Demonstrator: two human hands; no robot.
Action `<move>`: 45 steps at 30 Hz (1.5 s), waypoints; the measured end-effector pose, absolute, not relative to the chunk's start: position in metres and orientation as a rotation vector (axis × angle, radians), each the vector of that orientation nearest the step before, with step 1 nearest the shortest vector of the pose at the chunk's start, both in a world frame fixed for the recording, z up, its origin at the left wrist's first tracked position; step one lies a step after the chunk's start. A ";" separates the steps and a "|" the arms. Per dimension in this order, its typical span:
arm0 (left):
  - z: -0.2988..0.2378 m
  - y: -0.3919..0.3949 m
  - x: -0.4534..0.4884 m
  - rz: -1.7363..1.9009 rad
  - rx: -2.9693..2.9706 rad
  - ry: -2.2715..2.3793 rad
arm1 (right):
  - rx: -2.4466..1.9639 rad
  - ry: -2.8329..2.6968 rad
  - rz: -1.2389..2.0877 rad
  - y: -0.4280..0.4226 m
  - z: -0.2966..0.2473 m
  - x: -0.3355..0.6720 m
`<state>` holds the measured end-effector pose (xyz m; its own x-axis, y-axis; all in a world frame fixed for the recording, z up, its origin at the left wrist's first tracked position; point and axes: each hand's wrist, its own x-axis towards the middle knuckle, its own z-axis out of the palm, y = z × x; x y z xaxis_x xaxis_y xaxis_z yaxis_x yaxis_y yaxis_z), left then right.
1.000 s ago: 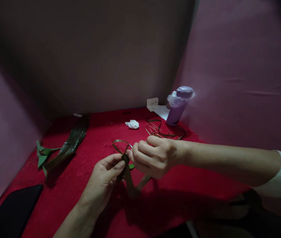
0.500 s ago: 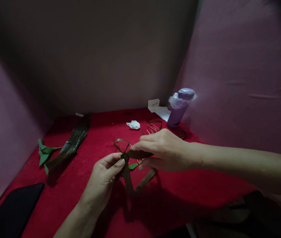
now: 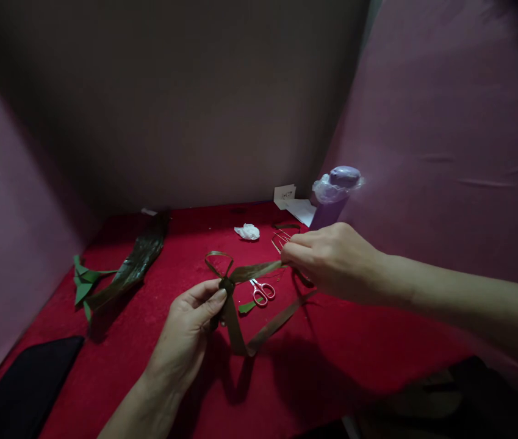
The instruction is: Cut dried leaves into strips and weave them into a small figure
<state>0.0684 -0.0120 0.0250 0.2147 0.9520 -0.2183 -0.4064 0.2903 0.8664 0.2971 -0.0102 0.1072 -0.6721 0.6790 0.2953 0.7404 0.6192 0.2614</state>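
Observation:
My left hand (image 3: pixel 197 317) is closed, thumb and fingers pinching the dark knot of a flat brown-green leaf-like strip (image 3: pixel 237 329). A thin loop (image 3: pixel 218 256) stands up from the knot. One length of the strip stretches right from the knot to my right hand (image 3: pixel 332 262), whose fingers are closed on it. Another length hangs below, folds, and runs up toward the right. Between the hands, scissors (image 3: pixel 264 294) with pink handles lie on the red cloth, beside a small green leaf piece (image 3: pixel 248 306).
At the left lie a glossy dark strip (image 3: pixel 142 259) and green leaf pieces (image 3: pixel 85 280), with a black flat object (image 3: pixel 23 384) in front. Toward the back are crumpled white tissue (image 3: pixel 247 231), white papers (image 3: pixel 299 210), thin pins or wires (image 3: pixel 279 238) and a purple bottle (image 3: pixel 332 210).
My right hand has moved right, away from the knot, drawing the strip out taut. The scissors have come into view. My left hand keeps its pinch almost in place.

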 end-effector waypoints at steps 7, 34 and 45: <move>0.027 -0.012 0.069 1.070 0.750 0.872 | -1.327 -2.264 -0.253 -0.014 0.089 0.283; 0.030 -0.014 0.069 1.050 0.742 0.813 | -0.889 -1.666 1.403 -0.007 0.081 0.280; 0.031 -0.010 0.066 1.130 0.680 0.808 | -1.160 -1.496 1.671 -0.001 0.069 0.282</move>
<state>0.0665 -0.0104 0.0305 0.2127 0.9544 -0.2093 -0.5062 0.2909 0.8119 0.2824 -0.0010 0.0694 -0.4324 0.8770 -0.2095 0.1117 -0.1785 -0.9776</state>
